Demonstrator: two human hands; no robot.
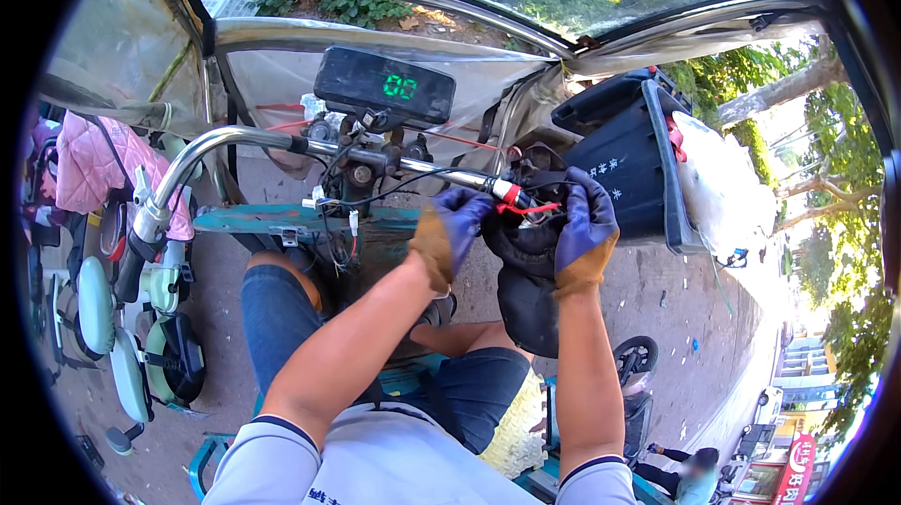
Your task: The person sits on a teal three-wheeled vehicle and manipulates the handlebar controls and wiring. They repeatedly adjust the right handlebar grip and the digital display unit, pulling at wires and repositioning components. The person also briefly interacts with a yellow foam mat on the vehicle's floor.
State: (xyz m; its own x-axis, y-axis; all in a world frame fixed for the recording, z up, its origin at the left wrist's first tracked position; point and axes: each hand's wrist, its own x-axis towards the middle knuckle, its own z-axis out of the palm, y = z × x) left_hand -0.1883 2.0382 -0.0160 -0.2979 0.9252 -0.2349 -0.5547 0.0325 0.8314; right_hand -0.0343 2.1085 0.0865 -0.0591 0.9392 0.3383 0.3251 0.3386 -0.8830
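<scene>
My left hand (452, 235), in a purple and tan glove, is beside the right end of the chrome handlebar (460, 175), its fingers bent together; what they hold, if anything, is hidden. Red and white tape (508, 192) wraps the bar there, with a loose red strip (526, 210) trailing to the right. Past that end, my right hand (586, 235), gloved the same way, has its fingertips closed near thin dark wires; I cannot make out what is in them. A black padded handlebar cover (527, 298) hangs below, between my hands.
A black display (385, 87) with green digits sits above the handlebar's middle. Loose wires and a white connector (354, 221) dangle below the stem. To the right stands a black bin (624, 162) with a white bag (721, 181). Parked scooters (131, 355) line the left.
</scene>
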